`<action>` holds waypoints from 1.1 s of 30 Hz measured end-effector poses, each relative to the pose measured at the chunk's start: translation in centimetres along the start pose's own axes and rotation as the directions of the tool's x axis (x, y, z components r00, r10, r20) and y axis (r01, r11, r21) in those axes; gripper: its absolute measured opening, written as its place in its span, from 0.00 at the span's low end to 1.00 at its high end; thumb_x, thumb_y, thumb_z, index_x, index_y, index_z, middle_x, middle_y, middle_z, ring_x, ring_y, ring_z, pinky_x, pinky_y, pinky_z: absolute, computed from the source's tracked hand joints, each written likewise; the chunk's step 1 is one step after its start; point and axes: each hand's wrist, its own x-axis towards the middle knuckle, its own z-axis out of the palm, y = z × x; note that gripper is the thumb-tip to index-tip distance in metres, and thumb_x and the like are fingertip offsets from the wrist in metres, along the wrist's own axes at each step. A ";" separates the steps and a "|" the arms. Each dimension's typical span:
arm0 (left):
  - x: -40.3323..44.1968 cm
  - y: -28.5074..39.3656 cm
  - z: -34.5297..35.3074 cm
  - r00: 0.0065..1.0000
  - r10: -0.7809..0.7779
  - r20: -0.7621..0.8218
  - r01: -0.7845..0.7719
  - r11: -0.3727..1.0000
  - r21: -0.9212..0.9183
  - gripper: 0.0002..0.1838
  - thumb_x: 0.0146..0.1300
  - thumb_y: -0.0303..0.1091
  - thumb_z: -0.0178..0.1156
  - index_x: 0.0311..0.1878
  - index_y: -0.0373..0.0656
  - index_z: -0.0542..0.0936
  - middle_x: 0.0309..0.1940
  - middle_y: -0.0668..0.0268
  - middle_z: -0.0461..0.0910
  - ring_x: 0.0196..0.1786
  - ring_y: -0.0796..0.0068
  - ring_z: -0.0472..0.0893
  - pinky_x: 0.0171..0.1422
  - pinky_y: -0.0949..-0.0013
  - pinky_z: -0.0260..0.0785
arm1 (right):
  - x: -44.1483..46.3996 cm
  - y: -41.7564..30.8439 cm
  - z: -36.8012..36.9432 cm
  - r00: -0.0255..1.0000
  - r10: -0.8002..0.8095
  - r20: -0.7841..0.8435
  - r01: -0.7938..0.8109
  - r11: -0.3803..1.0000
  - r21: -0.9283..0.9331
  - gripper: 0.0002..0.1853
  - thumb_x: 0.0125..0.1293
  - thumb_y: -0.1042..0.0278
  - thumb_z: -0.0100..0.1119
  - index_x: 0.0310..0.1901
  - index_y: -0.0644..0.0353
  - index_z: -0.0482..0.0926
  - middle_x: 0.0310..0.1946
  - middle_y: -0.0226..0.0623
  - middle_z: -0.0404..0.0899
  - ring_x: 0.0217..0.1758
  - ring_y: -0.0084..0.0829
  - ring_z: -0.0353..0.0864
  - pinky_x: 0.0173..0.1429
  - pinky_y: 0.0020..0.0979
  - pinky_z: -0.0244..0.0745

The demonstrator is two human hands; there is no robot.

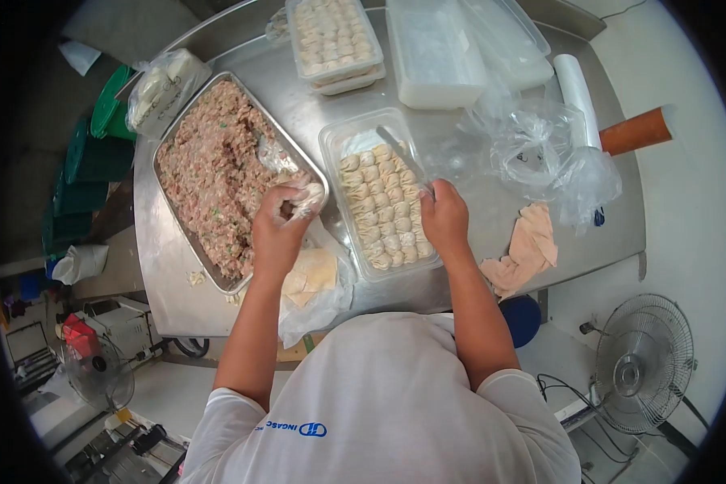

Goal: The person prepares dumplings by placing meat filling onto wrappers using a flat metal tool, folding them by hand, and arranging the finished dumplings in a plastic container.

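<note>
Between the fingers of my left hand (278, 230) is a small dumpling (308, 200), close to the near right corner of a metal tray (324, 187) of minced meat (210, 165). My right hand (445, 216) grips a flat metal spatula (399, 149), whose blade reaches over a clear plastic container (327, 145). Rows of folded dumplings (383, 206) fill most of that container; its far end shows a bare white bottom. Below my left hand, thin dough wrappers (310, 276) lie on a plastic bag (331, 310).
Stacked dumpling containers (339, 68) stand at the back, beside translucent boxes (436, 64). Clear plastic bags (532, 153), a white roll (577, 97) and a peach cloth (528, 250) lie to the right. A bagged white item (165, 89) sits back left. A fan (641, 363) stands lower right.
</note>
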 end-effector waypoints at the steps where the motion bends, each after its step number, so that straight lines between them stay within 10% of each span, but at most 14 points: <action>1: -0.5 0.0 -0.6 0.992 -0.109 -0.057 0.101 0.987 -0.128 0.15 0.55 0.21 0.73 0.43 0.38 0.78 0.53 0.58 0.81 0.50 0.71 0.80 0.54 0.69 0.72 | -0.3 0.2 -0.1 1.000 -0.007 0.006 0.007 1.000 -0.002 0.10 0.66 0.70 0.61 0.45 0.64 0.77 0.38 0.48 0.81 0.42 0.54 0.82 0.44 0.48 0.77; 9: 0.8 6.3 0.2 0.987 0.084 0.136 -0.078 0.996 -0.049 0.17 0.60 0.16 0.68 0.51 0.39 0.77 0.56 0.60 0.79 0.56 0.70 0.81 0.61 0.69 0.74 | -3.3 1.2 -1.4 0.936 -0.253 -0.244 0.287 0.951 0.114 0.10 0.62 0.77 0.62 0.44 0.66 0.74 0.35 0.50 0.78 0.35 0.54 0.79 0.39 0.44 0.76; 11: 1.8 9.3 1.7 0.847 0.365 0.387 -0.454 0.875 0.170 0.23 0.56 0.15 0.66 0.56 0.40 0.77 0.55 0.58 0.78 0.56 0.62 0.82 0.60 0.65 0.75 | -3.7 0.7 -1.4 0.929 -0.273 -0.251 0.317 0.936 0.153 0.11 0.61 0.78 0.62 0.44 0.65 0.74 0.34 0.50 0.78 0.34 0.54 0.79 0.37 0.44 0.75; 14: 2.8 10.8 4.4 0.793 0.407 0.454 -0.534 0.823 0.195 0.28 0.49 0.15 0.66 0.57 0.41 0.76 0.53 0.56 0.78 0.55 0.48 0.80 0.56 0.55 0.75 | -3.8 0.6 -1.3 0.902 -0.324 -0.285 0.383 0.906 0.179 0.12 0.59 0.80 0.62 0.44 0.65 0.73 0.33 0.50 0.77 0.31 0.53 0.78 0.34 0.43 0.75; 25: 5.8 7.7 9.0 0.742 0.320 0.589 -0.457 0.884 0.096 0.26 0.50 0.15 0.61 0.56 0.39 0.76 0.52 0.55 0.78 0.59 0.53 0.78 0.64 0.60 0.71 | -4.3 1.1 -1.3 0.898 -0.284 -0.338 0.374 0.895 0.242 0.12 0.60 0.80 0.61 0.45 0.66 0.72 0.32 0.50 0.76 0.30 0.52 0.77 0.32 0.43 0.74; 33: 10.8 1.9 11.8 0.872 0.112 0.477 -0.223 0.958 0.182 0.20 0.59 0.28 0.69 0.55 0.40 0.80 0.48 0.53 0.84 0.50 0.59 0.84 0.57 0.63 0.74 | -2.7 1.1 -1.0 0.989 -0.035 -0.146 0.062 0.981 0.181 0.10 0.68 0.70 0.59 0.45 0.66 0.75 0.38 0.53 0.80 0.37 0.56 0.80 0.41 0.48 0.75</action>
